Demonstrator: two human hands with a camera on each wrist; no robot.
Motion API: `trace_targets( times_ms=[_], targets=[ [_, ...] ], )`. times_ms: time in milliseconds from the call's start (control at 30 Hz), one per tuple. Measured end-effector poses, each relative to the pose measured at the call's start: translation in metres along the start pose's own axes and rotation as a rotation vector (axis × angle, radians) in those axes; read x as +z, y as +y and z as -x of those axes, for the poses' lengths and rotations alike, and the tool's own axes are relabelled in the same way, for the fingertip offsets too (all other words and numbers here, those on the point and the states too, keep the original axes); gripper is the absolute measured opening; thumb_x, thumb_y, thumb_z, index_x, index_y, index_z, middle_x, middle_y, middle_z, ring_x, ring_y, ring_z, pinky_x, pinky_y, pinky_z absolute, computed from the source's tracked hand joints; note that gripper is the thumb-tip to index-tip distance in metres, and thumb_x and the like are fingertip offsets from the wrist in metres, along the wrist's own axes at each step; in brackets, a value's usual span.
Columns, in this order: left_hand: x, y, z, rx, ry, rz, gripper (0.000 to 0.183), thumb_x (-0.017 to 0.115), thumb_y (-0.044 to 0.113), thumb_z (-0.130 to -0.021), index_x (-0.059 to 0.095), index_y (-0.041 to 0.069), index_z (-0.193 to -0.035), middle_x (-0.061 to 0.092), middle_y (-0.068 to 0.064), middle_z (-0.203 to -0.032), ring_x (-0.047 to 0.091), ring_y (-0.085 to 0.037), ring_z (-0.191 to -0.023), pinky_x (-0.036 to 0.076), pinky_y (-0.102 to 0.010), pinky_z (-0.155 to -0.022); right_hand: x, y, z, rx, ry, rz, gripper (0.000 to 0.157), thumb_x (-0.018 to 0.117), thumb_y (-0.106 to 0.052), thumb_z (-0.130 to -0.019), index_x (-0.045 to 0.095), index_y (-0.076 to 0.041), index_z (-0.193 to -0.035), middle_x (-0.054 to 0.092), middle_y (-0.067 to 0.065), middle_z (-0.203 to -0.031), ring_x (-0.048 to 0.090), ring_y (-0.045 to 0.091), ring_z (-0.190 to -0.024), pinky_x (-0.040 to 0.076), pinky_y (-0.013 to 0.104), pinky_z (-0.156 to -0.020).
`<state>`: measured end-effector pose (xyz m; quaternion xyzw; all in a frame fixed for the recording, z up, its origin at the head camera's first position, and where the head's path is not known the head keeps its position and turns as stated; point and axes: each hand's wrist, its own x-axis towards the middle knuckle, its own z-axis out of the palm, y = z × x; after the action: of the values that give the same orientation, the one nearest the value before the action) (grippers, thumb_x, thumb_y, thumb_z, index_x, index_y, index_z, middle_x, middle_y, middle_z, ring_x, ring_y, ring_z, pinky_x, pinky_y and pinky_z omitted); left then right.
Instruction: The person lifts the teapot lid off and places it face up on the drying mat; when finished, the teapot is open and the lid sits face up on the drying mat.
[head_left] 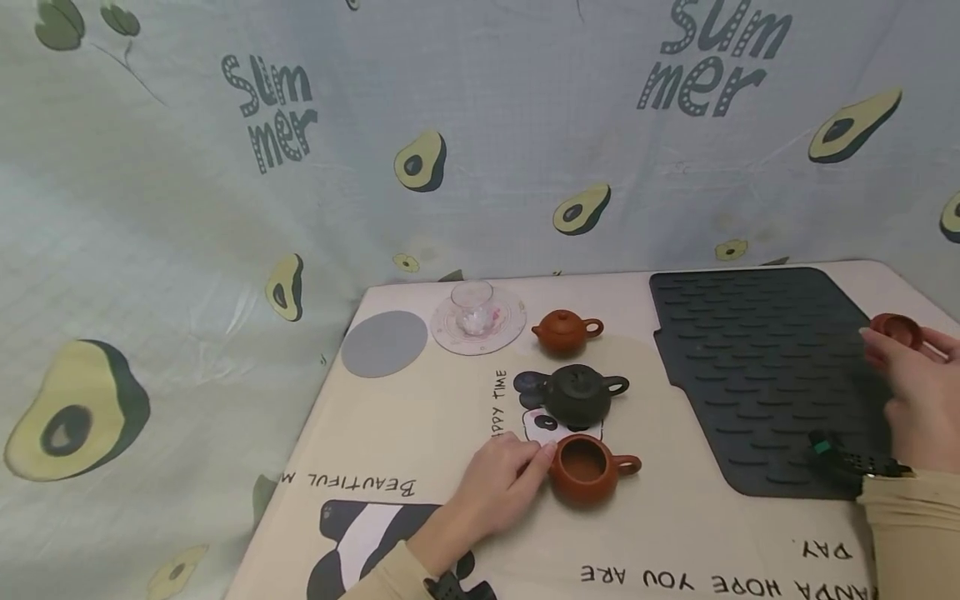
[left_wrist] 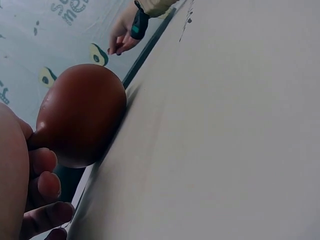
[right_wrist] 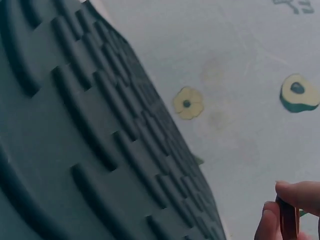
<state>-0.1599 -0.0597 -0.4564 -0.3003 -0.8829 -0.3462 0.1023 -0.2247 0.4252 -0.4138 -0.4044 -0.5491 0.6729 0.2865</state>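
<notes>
A reddish-brown clay teapot (head_left: 585,472) without its lid stands near the front, its dark inside facing up and its handle to the right. My left hand (head_left: 501,483) pinches its spout between thumb and forefinger; the left wrist view shows the pot's rounded body (left_wrist: 85,115) close up beyond the fingers. Out at the far right, over the edge of a dark ridged mat (head_left: 772,383), my right hand (head_left: 926,400) holds a small reddish-brown teapot lid (head_left: 896,331) with its hollow side showing. Edge-on in the right wrist view, the lid (right_wrist: 289,220) is between thumb and fingers.
Behind the open pot stand a black teapot (head_left: 577,395) and a smaller reddish-brown teapot (head_left: 562,332), both lidded. Farther left, a clear glass (head_left: 472,302) sits on a patterned plate (head_left: 447,333) beside a grey oval disc (head_left: 384,344). An avocado-print curtain (head_left: 495,167) hangs behind the table.
</notes>
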Motion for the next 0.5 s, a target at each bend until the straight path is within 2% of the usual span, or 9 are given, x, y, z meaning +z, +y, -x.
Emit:
trace_targets(
  times_ms=[67, 167, 233, 300, 333, 400, 467, 500],
  targets=[
    [-0.001, 0.0, 0.0, -0.004, 0.005, 0.003, 0.05, 0.047, 0.034, -0.109, 0.045, 0.025, -0.06, 0.035, 0.016, -0.056, 0.041, -0.005, -0.061, 0.034, -0.023, -0.06, 0.002, 0.003, -0.003, -0.007, 0.008, -0.029, 0.068, 0.076, -0.006, -0.09, 0.044, -0.031, -0.145, 0.045, -0.017, -0.118, 0.054, -0.006, -0.082, 0.045, 0.006, -0.062],
    [-0.001, 0.0, 0.0, -0.003, 0.011, 0.012, 0.05, 0.048, 0.033, -0.109, 0.045, 0.025, -0.06, 0.034, 0.016, -0.056, 0.042, -0.005, -0.062, 0.034, -0.023, -0.06, 0.003, 0.008, -0.006, -0.04, 0.038, 0.001, 0.068, 0.072, -0.005, -0.092, 0.044, -0.032, -0.148, 0.043, -0.014, -0.133, 0.052, -0.004, -0.104, 0.05, 0.018, -0.086],
    [-0.001, 0.0, 0.0, 0.003, 0.014, 0.009, 0.05, 0.049, 0.033, -0.108, 0.044, 0.025, -0.06, 0.034, 0.017, -0.056, 0.042, -0.005, -0.061, 0.034, -0.022, -0.06, 0.002, 0.01, -0.008, -0.046, 0.061, 0.04, 0.067, 0.071, -0.006, -0.093, 0.045, -0.033, -0.148, 0.041, -0.012, -0.142, 0.047, -0.003, -0.12, 0.042, 0.024, -0.104],
    [0.0, 0.0, 0.0, 0.007, 0.018, 0.016, 0.05, 0.049, 0.032, -0.108, 0.044, 0.025, -0.059, 0.033, 0.017, -0.056, 0.041, -0.005, -0.061, 0.034, -0.022, -0.06, 0.001, 0.013, -0.01, -0.058, 0.057, 0.082, 0.066, 0.069, -0.006, -0.094, 0.043, -0.032, -0.15, 0.039, -0.011, -0.146, 0.04, -0.002, -0.13, 0.04, 0.022, -0.104],
    [0.0, 0.0, 0.0, 0.01, 0.019, 0.015, 0.05, 0.049, 0.032, -0.108, 0.044, 0.025, -0.059, 0.033, 0.018, -0.055, 0.041, -0.005, -0.061, 0.034, -0.022, -0.06, 0.001, 0.015, -0.012, -0.072, 0.047, 0.116, 0.066, 0.068, -0.006, -0.095, 0.042, -0.031, -0.15, 0.041, -0.013, -0.142, 0.045, -0.004, -0.124, 0.045, 0.019, -0.097],
    [0.0, 0.0, 0.0, 0.01, 0.021, 0.013, 0.05, 0.05, 0.032, -0.108, 0.043, 0.025, -0.059, 0.032, 0.018, -0.055, 0.04, -0.004, -0.06, 0.033, -0.022, -0.059, 0.0, 0.018, -0.014, -0.117, 0.034, 0.242, 0.064, 0.064, -0.009, -0.097, 0.039, -0.028, -0.153, 0.038, -0.015, -0.138, 0.045, -0.004, -0.124, 0.045, 0.018, -0.096],
    [0.0, 0.001, 0.0, 0.008, 0.022, 0.016, 0.05, 0.05, 0.032, -0.108, 0.043, 0.025, -0.059, 0.032, 0.018, -0.055, 0.04, -0.004, -0.06, 0.033, -0.022, -0.059, 0.0, 0.022, -0.016, -0.185, 0.017, 0.379, 0.062, 0.06, -0.013, -0.1, 0.034, -0.021, -0.156, 0.04, -0.006, -0.141, 0.048, 0.007, -0.128, 0.045, 0.023, -0.099],
    [0.0, 0.001, 0.0, 0.007, 0.021, 0.015, 0.049, 0.05, 0.032, -0.108, 0.043, 0.025, -0.06, 0.032, 0.018, -0.056, 0.04, -0.004, -0.06, 0.033, -0.022, -0.059, -0.001, 0.025, -0.017, -0.22, 0.015, 0.455, 0.061, 0.057, -0.014, -0.102, 0.032, -0.017, -0.157, 0.04, 0.002, -0.147, 0.047, 0.015, -0.132, 0.041, 0.03, -0.108]
  ],
)
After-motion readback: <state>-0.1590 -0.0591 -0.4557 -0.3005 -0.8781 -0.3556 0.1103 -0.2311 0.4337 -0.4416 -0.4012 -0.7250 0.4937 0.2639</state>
